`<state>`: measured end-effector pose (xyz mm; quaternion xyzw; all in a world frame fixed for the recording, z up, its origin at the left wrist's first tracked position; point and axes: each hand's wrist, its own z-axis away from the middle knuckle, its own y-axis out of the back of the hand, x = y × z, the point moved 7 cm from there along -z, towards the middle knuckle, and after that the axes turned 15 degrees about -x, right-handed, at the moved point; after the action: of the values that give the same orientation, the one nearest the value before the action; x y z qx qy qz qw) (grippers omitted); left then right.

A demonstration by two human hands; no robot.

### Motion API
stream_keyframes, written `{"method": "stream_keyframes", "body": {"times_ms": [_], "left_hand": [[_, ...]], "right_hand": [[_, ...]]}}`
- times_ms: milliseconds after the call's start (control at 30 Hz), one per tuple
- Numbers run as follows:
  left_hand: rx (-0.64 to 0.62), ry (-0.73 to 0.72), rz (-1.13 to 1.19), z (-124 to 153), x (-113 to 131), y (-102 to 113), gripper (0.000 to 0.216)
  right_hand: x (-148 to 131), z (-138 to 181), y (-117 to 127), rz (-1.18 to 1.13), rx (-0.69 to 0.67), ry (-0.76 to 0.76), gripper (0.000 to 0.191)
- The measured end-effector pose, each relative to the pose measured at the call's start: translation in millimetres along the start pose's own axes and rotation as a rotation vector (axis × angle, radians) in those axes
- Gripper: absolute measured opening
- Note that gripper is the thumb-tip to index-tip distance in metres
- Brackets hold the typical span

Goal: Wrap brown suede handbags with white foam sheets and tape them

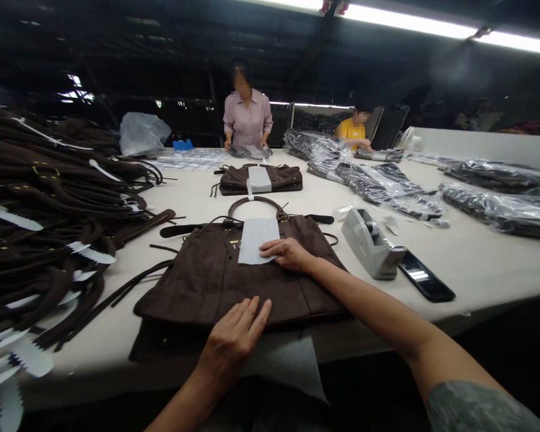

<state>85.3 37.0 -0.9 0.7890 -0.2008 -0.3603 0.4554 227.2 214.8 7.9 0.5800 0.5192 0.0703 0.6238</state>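
A dark brown soft handbag [256, 294] lies on the table in front of me, its looped handle [256, 201] pointing away and thin straps at its sides. A white paper sheet [252, 234] lies over its upper middle, beside a small gold-coloured fitting. My right hand [290, 255] rests on the sheet's lower right part, fingers reaching left and lightly bent against it. Near the bag's front edge, my left hand [236, 333] lies flat with its fingers stretched out. Another white sheet [292, 363] hangs below the bag at the table edge.
Brown bags with white tags are piled on the left [49, 198]. A grey tape dispenser [371, 246] and a phone [425, 273] lie to the right. Beyond are another brown bag [279, 180], plastic-wrapped bags [382, 183] and two people, one handling a wrapped item [249, 151].
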Motion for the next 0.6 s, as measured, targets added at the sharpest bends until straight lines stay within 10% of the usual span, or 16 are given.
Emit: {"method": "stream_keyframes", "body": {"times_ms": [600], "left_hand": [[-0.018,-0.153,0.206,6.0,-7.8,12.1,0.052]], "right_hand": [[2.2,-0.5,2.0,-0.44,-0.033,0.06,0.034]]}}
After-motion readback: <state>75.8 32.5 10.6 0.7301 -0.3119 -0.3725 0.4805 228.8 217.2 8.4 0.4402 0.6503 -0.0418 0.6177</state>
